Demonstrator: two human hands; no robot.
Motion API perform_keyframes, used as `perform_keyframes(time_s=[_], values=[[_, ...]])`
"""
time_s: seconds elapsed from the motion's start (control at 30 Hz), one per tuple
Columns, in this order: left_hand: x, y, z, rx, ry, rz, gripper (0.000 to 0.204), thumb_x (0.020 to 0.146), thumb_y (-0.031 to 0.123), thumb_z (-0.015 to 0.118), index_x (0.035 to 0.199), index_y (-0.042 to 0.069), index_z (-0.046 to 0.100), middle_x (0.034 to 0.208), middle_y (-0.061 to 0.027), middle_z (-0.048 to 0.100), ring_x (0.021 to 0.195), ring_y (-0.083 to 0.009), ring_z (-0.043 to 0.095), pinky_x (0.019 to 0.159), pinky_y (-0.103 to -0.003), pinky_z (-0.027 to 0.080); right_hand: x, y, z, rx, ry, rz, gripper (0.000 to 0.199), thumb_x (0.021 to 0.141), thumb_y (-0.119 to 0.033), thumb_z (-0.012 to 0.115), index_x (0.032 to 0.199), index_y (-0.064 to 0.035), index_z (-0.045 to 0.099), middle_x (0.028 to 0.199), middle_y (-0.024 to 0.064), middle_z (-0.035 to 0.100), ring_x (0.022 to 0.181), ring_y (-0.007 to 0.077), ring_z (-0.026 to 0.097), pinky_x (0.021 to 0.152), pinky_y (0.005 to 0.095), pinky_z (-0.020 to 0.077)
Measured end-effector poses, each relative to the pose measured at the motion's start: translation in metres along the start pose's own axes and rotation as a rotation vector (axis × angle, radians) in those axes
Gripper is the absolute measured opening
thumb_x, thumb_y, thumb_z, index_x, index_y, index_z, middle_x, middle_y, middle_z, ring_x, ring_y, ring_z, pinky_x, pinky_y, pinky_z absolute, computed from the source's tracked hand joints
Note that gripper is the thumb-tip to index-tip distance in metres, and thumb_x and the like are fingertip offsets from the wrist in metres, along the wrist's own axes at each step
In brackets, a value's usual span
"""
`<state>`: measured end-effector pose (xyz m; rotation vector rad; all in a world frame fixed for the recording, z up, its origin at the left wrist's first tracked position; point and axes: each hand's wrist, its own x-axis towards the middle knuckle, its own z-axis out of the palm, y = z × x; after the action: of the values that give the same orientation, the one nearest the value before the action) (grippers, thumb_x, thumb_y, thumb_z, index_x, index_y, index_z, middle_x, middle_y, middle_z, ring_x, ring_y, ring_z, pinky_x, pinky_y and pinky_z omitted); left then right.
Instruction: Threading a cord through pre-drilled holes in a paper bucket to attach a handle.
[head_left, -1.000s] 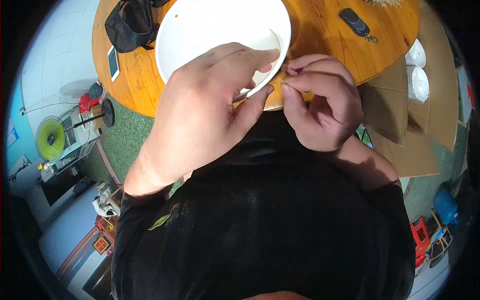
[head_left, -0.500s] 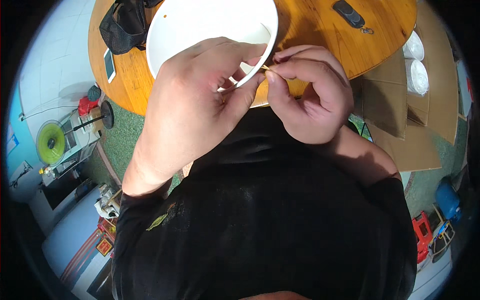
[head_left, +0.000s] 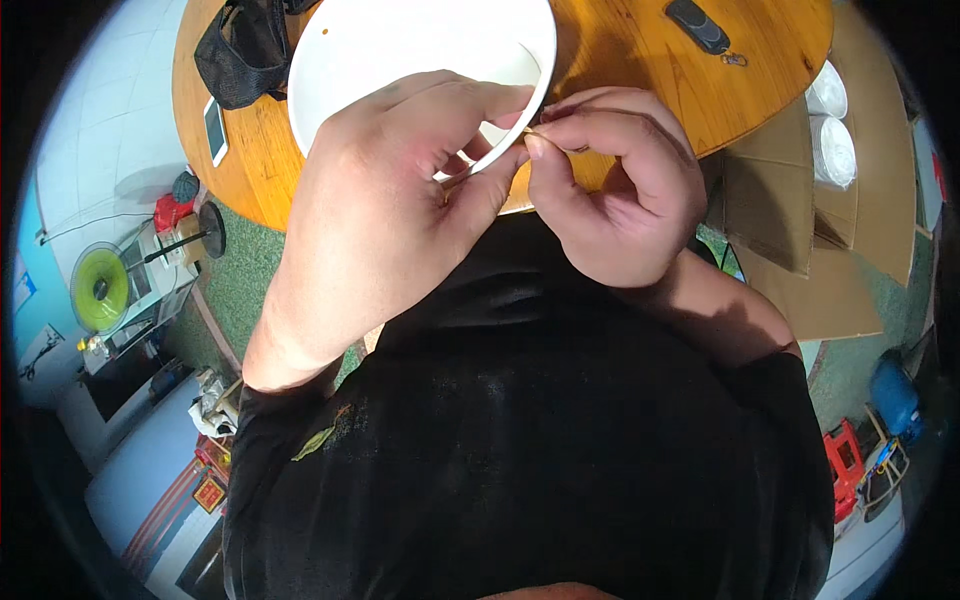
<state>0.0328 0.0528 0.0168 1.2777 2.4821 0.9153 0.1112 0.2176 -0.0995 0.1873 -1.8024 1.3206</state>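
Note:
A large white round bowl [head_left: 420, 45] is tipped toward me at the near edge of the wooden table. My left hand [head_left: 390, 190] grips its rim, fingers inside and thumb outside. Close against that thumb, my right hand [head_left: 620, 180] is closed in a pinch at the outer side of the rim. Between its fingertips shows a tiny bit of a thin, tan, strand-like piece [head_left: 531, 130]; its kind is too small to make out. One small orange-brown spot [head_left: 325, 31] shows on the bowl's inner wall.
On the round wooden table [head_left: 620, 60] lie a black mesh bag [head_left: 240, 55], a white phone [head_left: 215, 131] and a black key fob [head_left: 697, 25]. Cardboard [head_left: 770, 200] and stacked white bowls [head_left: 832, 150] stand at the right. A green fan [head_left: 101, 287] stands left.
The right fingertips have drawn slightly left, closer to the left thumb, and less of the tan piece shows. The bowl has shifted a little left. The left hand keeps its grip.

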Motion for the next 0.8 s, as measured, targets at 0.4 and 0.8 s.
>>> perform_keyframes(time_s=[0.4, 0.8], values=[[0.002, 0.0, -0.004, -0.017, -0.037, -0.027, 0.035, 0.089, -0.004, 0.082, 0.124, 0.003, 0.079, 0.105, -0.0069, 0.078, 0.086, -0.0135, 0.07, 0.076, -0.026, 0.059, 0.0, -0.002, 0.002, -0.007, 0.016, 0.034, 0.022, 0.081, 0.001, 0.089, 0.097, -0.0041, 0.076, 0.089, 0.0089, 0.074, 0.079, 0.0234, 0.073, 0.07, 0.0323, 0.0574], [0.004, -0.006, -0.028, -0.18, -0.228, -0.029, 0.037, 0.097, -0.007, 0.066, 0.133, -0.001, 0.074, 0.119, -0.0124, 0.078, 0.103, -0.0182, 0.073, 0.093, -0.03, 0.057, -0.002, -0.005, -0.002, -0.059, -0.029, 0.053, 0.016, 0.083, 0.001, 0.09, 0.096, -0.0037, 0.081, 0.088, 0.008, 0.075, 0.078, 0.0211, 0.073, 0.068, 0.0303, 0.0567]])
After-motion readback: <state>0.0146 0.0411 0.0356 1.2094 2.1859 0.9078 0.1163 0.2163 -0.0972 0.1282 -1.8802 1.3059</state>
